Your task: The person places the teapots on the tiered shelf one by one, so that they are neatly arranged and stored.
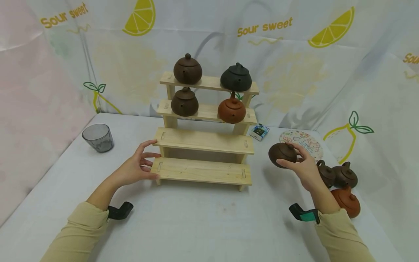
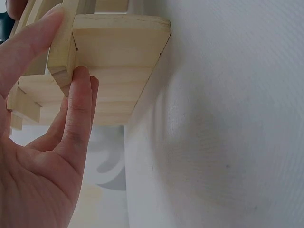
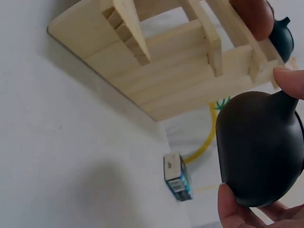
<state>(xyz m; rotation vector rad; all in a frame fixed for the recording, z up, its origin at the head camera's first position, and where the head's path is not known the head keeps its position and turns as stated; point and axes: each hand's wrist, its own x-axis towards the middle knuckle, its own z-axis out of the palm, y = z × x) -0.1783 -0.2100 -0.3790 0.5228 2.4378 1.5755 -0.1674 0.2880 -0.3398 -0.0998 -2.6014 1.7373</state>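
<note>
A four-step wooden rack (image 1: 203,142) stands mid-table. Its top two steps carry a brown teapot (image 1: 187,69), a black teapot (image 1: 236,77), another brown teapot (image 1: 184,102) and a reddish teapot (image 1: 231,110). My left hand (image 1: 137,168) rests with straight fingers (image 2: 78,109) against the left end of the bottom step (image 2: 118,52). My right hand (image 1: 299,165) holds a dark brown teapot (image 1: 282,154) in the air right of the rack; the right wrist view shows that teapot (image 3: 259,147) pinched between thumb and fingers.
Three more teapots (image 1: 340,182) sit at the right edge of the table, beside a patterned round coaster (image 1: 302,142). A small blue box (image 1: 259,131) lies behind the rack's right end. A grey glass cup (image 1: 98,137) stands far left.
</note>
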